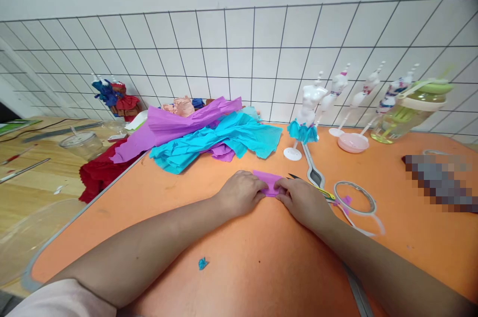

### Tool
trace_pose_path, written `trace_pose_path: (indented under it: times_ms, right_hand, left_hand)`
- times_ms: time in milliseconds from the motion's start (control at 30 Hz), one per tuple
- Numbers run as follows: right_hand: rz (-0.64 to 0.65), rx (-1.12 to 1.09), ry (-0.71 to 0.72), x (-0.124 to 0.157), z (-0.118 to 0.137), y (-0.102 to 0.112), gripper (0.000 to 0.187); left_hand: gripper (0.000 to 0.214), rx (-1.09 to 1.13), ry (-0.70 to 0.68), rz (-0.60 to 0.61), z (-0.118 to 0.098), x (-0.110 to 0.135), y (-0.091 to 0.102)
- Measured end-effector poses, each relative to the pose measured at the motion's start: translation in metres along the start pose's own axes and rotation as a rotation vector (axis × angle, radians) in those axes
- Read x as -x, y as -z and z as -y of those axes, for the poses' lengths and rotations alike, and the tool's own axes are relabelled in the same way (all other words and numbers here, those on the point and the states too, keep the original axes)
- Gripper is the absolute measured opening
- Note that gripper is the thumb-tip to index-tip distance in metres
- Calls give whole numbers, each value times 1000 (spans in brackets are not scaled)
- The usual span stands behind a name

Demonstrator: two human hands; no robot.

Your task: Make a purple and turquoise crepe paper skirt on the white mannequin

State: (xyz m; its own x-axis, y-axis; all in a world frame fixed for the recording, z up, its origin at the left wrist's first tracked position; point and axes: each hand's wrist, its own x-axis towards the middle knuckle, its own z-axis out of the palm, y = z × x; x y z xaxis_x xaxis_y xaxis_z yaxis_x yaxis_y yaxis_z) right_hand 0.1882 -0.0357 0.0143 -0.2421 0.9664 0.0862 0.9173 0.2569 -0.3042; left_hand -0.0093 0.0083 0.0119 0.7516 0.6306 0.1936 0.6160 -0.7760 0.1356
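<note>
A small piece of purple crepe paper point(267, 182) lies on the orange table mat, with a folded edge toward me. My left hand point(241, 192) pinches its left side between thumb and fingers. At its right side, my right hand point(300, 200) pinches the same piece. Scissors point(328, 195) with yellow on them lie partly hidden under and behind my right hand. Just beyond stands a white mannequin form point(312, 100) on a round base, wearing a turquoise crepe paper skirt point(302, 131).
Purple crepe paper point(186, 122) and turquoise crepe paper point(220, 137) lie heaped at the back. A tape roll point(354, 197) is at right, near a pink bowl point(353, 142) and green-lidded bottle point(414, 110). A blue scrap point(202, 263) lies in front; red fabric point(99, 172) hangs over the left edge.
</note>
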Motion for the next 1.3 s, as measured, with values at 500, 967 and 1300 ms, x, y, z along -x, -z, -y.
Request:
trace_pose_path:
  times_ms: [500,967,1300]
  right_hand:
    - [-1,95,72,-1,-1,-1,22]
    - [-3,59,73,-3,-3,-3,24]
    - [0,66,35,-2,-2,-1,20]
  left_hand:
    - [16,-14,-5,-18,2,0,0]
    - [19,8,-18,-41,2,-1,-1]
    - [24,-12,10,1,3,-1,-3]
